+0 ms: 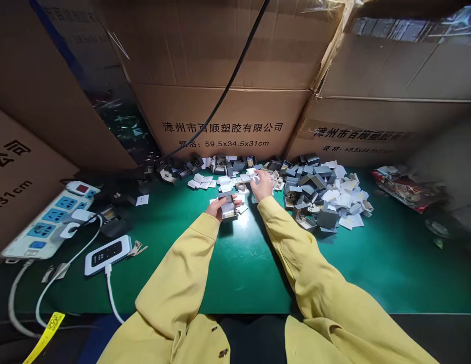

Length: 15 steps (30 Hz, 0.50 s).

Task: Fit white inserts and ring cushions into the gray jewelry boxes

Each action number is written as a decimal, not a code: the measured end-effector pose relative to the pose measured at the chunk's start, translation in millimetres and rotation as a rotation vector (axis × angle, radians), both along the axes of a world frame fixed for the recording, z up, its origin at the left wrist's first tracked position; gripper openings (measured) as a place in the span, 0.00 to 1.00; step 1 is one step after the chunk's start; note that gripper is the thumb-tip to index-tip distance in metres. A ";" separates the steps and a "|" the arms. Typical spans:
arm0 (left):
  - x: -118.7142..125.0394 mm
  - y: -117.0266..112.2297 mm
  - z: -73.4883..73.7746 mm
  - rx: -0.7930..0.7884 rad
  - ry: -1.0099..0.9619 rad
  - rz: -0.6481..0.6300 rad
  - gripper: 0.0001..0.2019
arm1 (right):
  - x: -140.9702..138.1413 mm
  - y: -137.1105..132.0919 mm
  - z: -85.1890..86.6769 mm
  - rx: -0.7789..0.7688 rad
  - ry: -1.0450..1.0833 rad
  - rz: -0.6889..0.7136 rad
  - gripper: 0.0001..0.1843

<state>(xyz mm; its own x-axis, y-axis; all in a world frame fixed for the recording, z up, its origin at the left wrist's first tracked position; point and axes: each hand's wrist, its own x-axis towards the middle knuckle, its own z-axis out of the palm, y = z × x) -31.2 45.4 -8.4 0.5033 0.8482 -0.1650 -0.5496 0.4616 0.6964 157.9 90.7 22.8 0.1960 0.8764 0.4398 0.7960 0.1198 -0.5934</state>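
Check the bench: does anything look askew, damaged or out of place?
The right carton has a torn, crumpled corner; boxes lie in a jumbled heap; a crumpled wrapper sits far right.

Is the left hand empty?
No, the left hand holds a small grey box above the green table.

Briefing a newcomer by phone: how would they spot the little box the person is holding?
Start at the green table in front of the cardboard cartons. Follow the left yellow sleeve to the left hand, which grips a small grey box. Unlike the grey boxes heaped further right, it alone is in a hand, apart from the pile.
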 end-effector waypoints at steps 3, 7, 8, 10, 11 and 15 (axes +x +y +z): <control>-0.1 1.8 0.5 -0.043 -0.074 0.020 0.17 | 11.8 -36.4 -5.9 0.206 0.112 0.181 0.20; 6.5 -1.6 3.8 -0.119 -0.130 -0.041 0.18 | 23.1 -77.0 -29.7 0.218 0.035 0.312 0.25; 9.1 -3.7 5.1 -0.144 -0.120 -0.053 0.18 | 24.6 -82.4 -35.2 0.196 0.003 0.326 0.27; 14.1 -8.6 7.9 -0.184 -0.084 -0.072 0.17 | 25.5 -87.8 -41.8 0.147 -0.042 0.344 0.29; 16.3 -11.0 9.3 -0.196 -0.065 -0.082 0.17 | 24.7 -88.8 -42.7 0.133 -0.047 0.355 0.30; 22.3 -17.4 14.3 -0.211 -0.015 -0.110 0.17 | 17.7 -90.4 -34.8 0.174 0.038 0.432 0.30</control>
<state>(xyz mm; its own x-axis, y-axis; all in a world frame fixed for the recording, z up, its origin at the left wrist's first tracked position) -8.9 28.0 5.9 0.5942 0.7360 -0.3244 -0.4977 0.6533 0.5705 175.6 0.4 -12.0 -0.1519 0.7951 0.5871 0.6296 0.5357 -0.5626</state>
